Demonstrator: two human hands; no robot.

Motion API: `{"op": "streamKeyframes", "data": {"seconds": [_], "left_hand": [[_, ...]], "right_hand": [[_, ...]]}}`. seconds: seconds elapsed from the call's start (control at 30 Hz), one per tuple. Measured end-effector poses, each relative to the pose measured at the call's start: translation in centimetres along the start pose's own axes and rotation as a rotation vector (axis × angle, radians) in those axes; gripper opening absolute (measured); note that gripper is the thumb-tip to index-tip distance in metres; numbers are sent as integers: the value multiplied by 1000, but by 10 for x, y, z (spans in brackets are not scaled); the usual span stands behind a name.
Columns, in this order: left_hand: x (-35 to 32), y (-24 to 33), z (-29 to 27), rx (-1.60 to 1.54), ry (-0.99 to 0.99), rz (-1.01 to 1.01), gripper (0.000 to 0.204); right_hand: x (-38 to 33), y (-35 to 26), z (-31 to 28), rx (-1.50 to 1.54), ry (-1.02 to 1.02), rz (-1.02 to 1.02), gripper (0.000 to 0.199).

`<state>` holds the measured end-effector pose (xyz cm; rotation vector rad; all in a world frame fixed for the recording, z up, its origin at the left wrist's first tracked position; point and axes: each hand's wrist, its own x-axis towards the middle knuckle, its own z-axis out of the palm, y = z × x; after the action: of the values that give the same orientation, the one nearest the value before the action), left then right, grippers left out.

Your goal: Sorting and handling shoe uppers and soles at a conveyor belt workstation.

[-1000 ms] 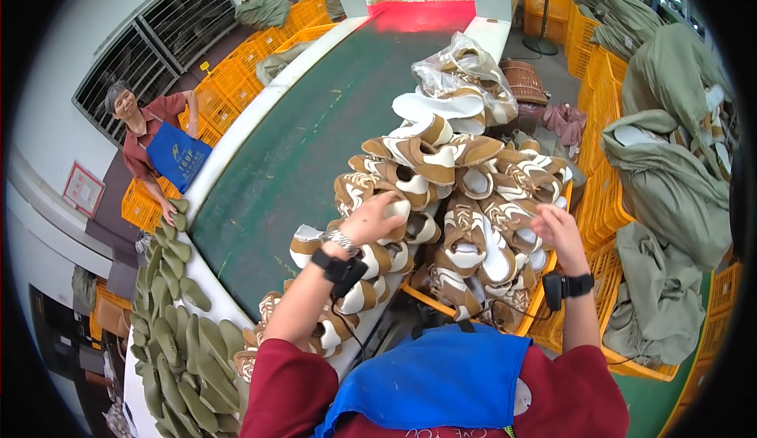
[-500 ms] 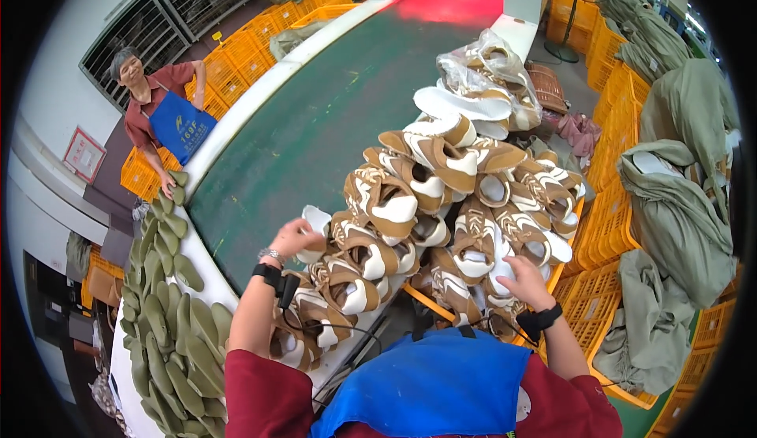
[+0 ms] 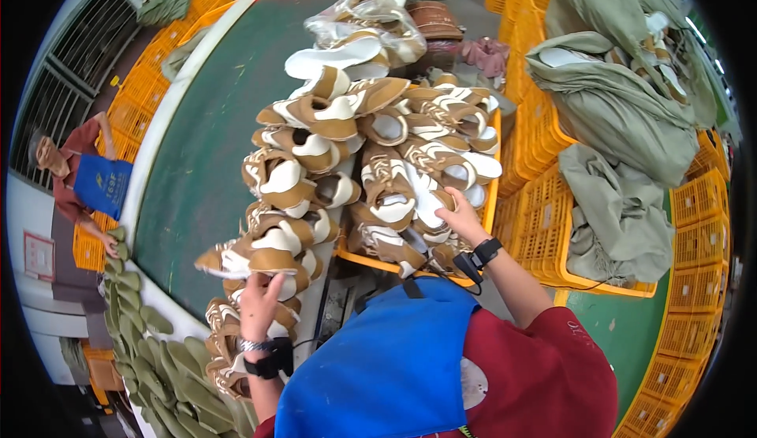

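Observation:
Brown and white sneakers lie in a heap across the table's edge and in an orange crate (image 3: 495,190). My left hand (image 3: 260,305) is closed on a sneaker (image 3: 251,255), which lies tilted on top of the near-left row; its fingertips are partly hidden behind the shoe. Over the crate, my right hand (image 3: 464,216) grips the edge of another sneaker (image 3: 426,195), whose flat white underside faces up between other shoes. Both wrists wear black bands.
A green-topped table (image 3: 201,123) with a white rim stretches away. Olive-green shoe lasts (image 3: 150,351) are piled at the left, where a co-worker in a blue apron (image 3: 104,186) touches them. Orange crates (image 3: 536,225) and grey-green sacks (image 3: 615,107) stand on the right.
My view has turned right, so the heap sits further left in it. My left hand has come down from beside a white piece onto a sneaker, now tilted in its grip. My right hand stays at the white-bottomed sneaker.

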<state>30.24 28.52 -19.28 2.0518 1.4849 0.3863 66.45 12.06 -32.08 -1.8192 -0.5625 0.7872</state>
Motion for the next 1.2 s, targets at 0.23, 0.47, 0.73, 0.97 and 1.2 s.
{"op": "streamKeyframes", "data": {"seconds": [0.23,0.47,0.73,0.97,1.2], "left_hand": [[-5,46,-31,334,101,97,35],[9,114,-2,-38,-47,451,21],[74,130,-72,-144,-70,421,19],[85,130,-79,-505,-207,370,45],[75,75,-108,-1272,-464,318,36]], "right_hand": [[-38,-30,-71,345,183,-114,54],[-59,-66,-88,847,-25,-118,53],[-55,-114,-48,710,-96,-312,59],[-64,-174,34,260,-280,-742,61],[-49,-200,107,1209,-816,14,69]]}}
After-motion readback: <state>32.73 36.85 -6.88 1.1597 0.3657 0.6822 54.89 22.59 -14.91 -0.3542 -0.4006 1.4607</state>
